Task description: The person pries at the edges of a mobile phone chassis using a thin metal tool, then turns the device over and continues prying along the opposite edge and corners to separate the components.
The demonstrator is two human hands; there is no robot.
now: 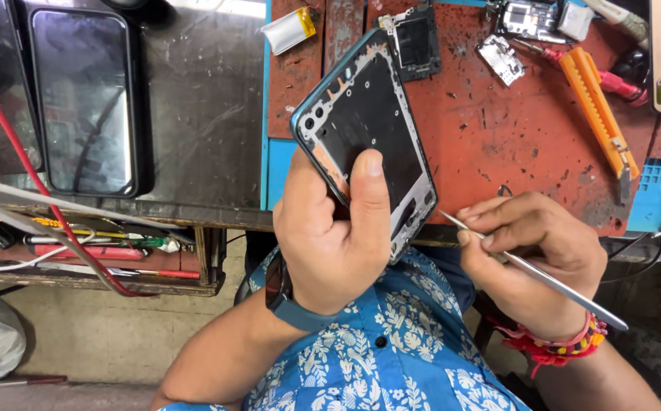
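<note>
My left hand (334, 228) grips an opened phone frame (365, 114), teal-edged with a black and silver inside, tilted with its inner side toward me; my thumb lies across its lower part. My right hand (536, 255) holds thin metal tweezers (544, 278); their tip touches the lower right edge of the frame. Both hands hover over the front edge of a worn red work mat (498, 137). A dark smartwatch sits on my left wrist, red thread bands on my right.
On the mat lie a small silver battery (288, 29), circuit boards and metal shields (502, 57), and an orange utility knife (597, 106). Two dark phones (83, 99) rest on the grey surface at left. A shelf below holds screwdrivers and cables (94, 251).
</note>
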